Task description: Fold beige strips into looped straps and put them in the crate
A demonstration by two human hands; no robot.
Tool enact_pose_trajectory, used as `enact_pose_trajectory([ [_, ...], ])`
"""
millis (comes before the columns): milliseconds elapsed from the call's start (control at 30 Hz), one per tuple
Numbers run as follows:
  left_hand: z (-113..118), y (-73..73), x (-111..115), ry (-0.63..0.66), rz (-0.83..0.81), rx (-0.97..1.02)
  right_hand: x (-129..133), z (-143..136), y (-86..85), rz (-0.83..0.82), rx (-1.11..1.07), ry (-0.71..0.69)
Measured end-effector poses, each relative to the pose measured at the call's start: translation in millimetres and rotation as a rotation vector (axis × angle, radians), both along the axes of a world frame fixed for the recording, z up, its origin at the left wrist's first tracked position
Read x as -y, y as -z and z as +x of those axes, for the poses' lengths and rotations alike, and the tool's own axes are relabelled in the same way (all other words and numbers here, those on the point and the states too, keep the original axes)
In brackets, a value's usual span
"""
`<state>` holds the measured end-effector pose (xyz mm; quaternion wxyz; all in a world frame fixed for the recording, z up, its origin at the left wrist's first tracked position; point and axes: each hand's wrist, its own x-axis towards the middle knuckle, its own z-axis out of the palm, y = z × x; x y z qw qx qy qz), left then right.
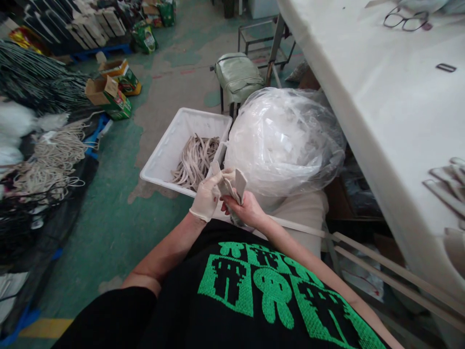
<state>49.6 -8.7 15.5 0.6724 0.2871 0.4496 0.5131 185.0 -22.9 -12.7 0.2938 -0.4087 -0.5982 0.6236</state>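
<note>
My left hand (pixel 206 196), in a whitish glove, is closed on one part of a beige flat strap (pixel 240 184). My right hand (pixel 249 209), bare, grips the folded strap beside it, close in front of my body. The fingers partly hide the strap, and I cannot tell if it is one piece or more. Just beyond my hands stands a white plastic bin (pixel 160 167) with a heap of greyish-beige flat straps (pixel 196 157) in it. A large clear plastic bag (pixel 283 140) of white material bulges to the right of the bin.
A long white table (pixel 366 97) runs along the right, with glasses (pixel 406 20), a dark buckle (pixel 446 68) and strap pieces (pixel 450 186). A wrapped stool (pixel 240 75) stands behind the bag. Cartons (pixel 109 94) and cord bundles (pixel 54 160) lie left, past green floor (pixel 119 194).
</note>
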Motion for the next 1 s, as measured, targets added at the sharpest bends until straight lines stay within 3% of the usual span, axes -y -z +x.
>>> enact_pose_trajectory([
  [133, -11.2, -10.2, -10.9, -0.136, 0.148, -0.072, 8.7, -0.6, 5.8, -0.021, 0.037, -0.028],
  [300, -38.2, -30.2, -21.2, -0.123, 0.284, -0.374, 11.8, 1.2, 14.4, -0.121, -0.038, -0.067],
  [400, -61.6, -54.8, -30.6, -0.12, 0.329, -0.462, 8.3, 10.7, 18.4, -0.151, -0.12, 0.077],
  [500, -92.9, -87.9, -47.8, -0.239, 0.474, -0.465, 5.8, 32.5, 24.0, -0.137, -0.194, 0.294],
  [633, -138.3, -137.5, -91.2, -0.268, 0.63, -0.595, 16.5, 68.3, 36.6, -0.135, -0.228, 0.534],
  [700, -154.8, -161.5, -123.0, -0.291, 0.677, -0.697, 27.8, 81.0, 42.2, -0.163, -0.237, 0.567],
  [833, -170.8, -205.2, -191.6, -0.455, 0.698, -0.841, 52.5, 91.9, 46.4, -0.227, -0.208, 0.574],
  [933, -177.9, -223.9, -230.6, -0.595, 0.722, -0.936, 65.6, 94.8, 46.5, -0.253, -0.178, 0.588],
  [1000, -183.8, -220.3, -246.7, -0.635, 0.827, -0.951, 70.0, 97.5, 47.1, -0.269, -0.174, 0.59],
])
